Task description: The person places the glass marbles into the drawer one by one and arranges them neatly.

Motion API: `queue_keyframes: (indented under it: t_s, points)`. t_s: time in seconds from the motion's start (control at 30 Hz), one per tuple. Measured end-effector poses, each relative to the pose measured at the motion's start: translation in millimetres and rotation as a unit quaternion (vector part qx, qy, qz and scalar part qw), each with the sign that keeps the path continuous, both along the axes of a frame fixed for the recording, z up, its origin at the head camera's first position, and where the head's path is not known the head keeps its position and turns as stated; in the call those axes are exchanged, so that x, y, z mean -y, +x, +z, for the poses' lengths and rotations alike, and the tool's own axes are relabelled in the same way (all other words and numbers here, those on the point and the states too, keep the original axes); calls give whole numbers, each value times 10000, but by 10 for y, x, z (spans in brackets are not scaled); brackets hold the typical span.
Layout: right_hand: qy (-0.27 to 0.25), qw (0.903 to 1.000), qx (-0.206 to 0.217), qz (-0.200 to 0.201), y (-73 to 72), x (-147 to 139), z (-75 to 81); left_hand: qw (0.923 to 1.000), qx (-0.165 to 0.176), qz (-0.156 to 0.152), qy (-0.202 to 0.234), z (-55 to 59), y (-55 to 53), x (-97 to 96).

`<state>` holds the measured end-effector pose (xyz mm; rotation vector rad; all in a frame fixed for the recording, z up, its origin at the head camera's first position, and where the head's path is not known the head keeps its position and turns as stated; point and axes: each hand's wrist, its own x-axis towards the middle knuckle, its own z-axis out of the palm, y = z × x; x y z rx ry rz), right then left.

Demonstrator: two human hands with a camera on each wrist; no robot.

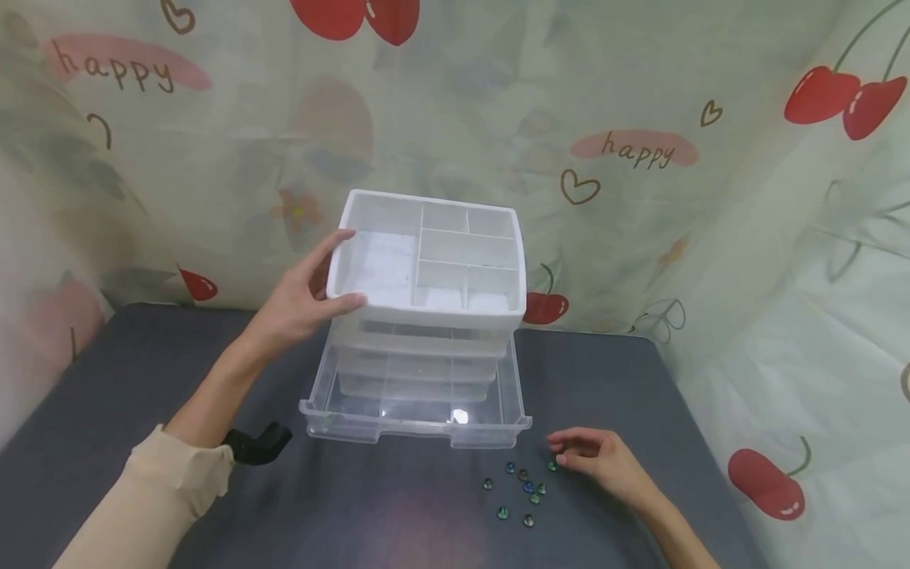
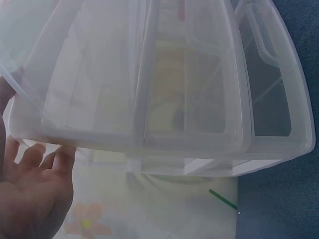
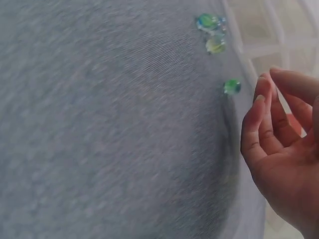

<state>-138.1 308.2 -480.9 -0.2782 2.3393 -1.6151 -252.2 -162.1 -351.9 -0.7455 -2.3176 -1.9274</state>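
Marbles (image 1: 528,487) are scattered before the near right corner of the drawer unit (image 1: 430,318), the closest just beside the right hand (image 1: 600,462). Its bent fingers are slightly parted, nothing visibly held; the unit's upper left end is gripped by the left hand (image 1: 297,294).
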Motion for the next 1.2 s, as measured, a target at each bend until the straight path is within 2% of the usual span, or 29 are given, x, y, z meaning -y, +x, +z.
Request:
queue_keyframes:
  t_s: [0.3,0.53,0.67,0.97,1.2]
  points:
    - [492,9987,-79,92,49,-52,-136,10000,23,-50,-6,9,-12,-2]
    - [1086,9894,-953,140,62,-22,-208,9999,28,-74,75,14,0,-1]
    - [1406,9823,-1235,86,52,-2,-219,9999,21,-90,125,16,4,0]
    - [1536,9807,-1208,-67,49,-4,-261,10000,9,-66,64,11,12,2]
    - [1479,9852,-841,-202,25,-45,-271,9999,-38,-89,94,3,-2,1]
